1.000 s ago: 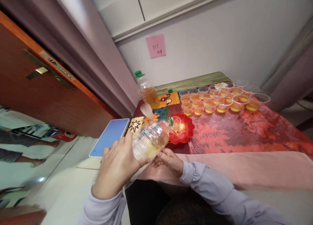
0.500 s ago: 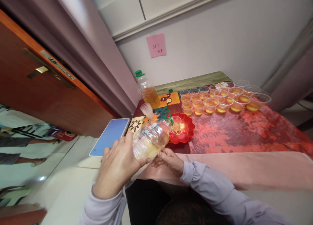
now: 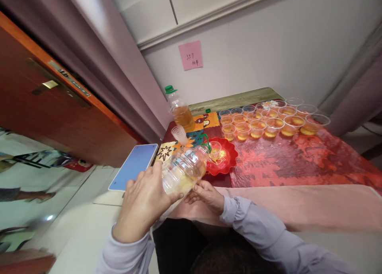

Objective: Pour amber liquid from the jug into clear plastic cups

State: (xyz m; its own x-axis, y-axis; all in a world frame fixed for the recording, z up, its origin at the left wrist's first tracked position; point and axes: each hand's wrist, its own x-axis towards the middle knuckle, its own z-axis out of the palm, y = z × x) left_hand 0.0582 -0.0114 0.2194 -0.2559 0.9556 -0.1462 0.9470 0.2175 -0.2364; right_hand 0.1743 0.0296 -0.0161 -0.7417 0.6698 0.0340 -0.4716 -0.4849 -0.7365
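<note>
A clear plastic bottle (image 3: 185, 168) with a green handle at its neck is tilted toward a red scalloped plate (image 3: 231, 162). Some pale yellow liquid lies inside it. My left hand (image 3: 145, 200) wraps around the bottle's base end. Beneath its side, the fingers of my right hand (image 3: 207, 196) curl against the bottle and support it. On the plate stands a clear plastic cup (image 3: 215, 150), close to the bottle's mouth; a little liquid seems to be in it.
Rows of clear cups (image 3: 258, 127) with amber liquid stand at the table's back right. A large green-capped bottle (image 3: 182, 114), a stack of cups (image 3: 179, 135) and a loose green cap (image 3: 208, 111) are behind my bottle. Left is a blue board (image 3: 134, 166).
My hands and the tilted bottle stay in almost the same place. At far left, a person's legs in the background have shifted.
</note>
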